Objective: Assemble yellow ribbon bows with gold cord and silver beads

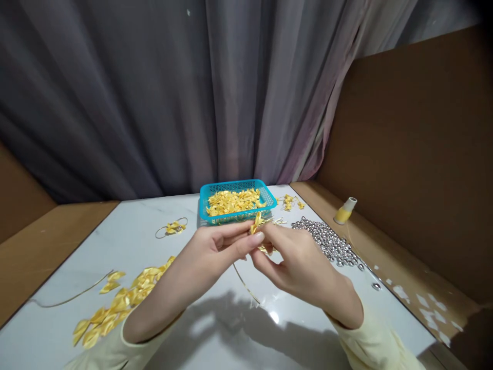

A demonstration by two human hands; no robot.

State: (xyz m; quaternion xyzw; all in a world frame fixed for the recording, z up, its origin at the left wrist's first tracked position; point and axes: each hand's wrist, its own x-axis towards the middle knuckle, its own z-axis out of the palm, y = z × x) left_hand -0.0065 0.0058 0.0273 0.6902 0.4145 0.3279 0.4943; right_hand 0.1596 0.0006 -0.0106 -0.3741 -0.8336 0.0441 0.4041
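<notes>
Over the middle of the white table, my left hand (pixel 219 249) pinches a yellow satin ribbon petal (pixel 257 222) between thumb and fingers. My right hand (pixel 295 252) meets it from the right, its fingers closed at the base of the petal; what lies between those fingertips is mostly hidden. A thin gold wire (pixel 246 285) hangs down below the hands to the tabletop. Behind the fingers, the ends of several gold wires (pixel 275 221) stick out to the right.
A blue basket (pixel 271 204) of yellow petals stands at the back. Loose petals (pixel 119 303) and a wire lie at left, near a wire ring with petals (pixel 174 227). Silver beads (pixel 331 244), a yellow thread spool (pixel 345 211) and paper scraps (pixel 431 308) lie at right.
</notes>
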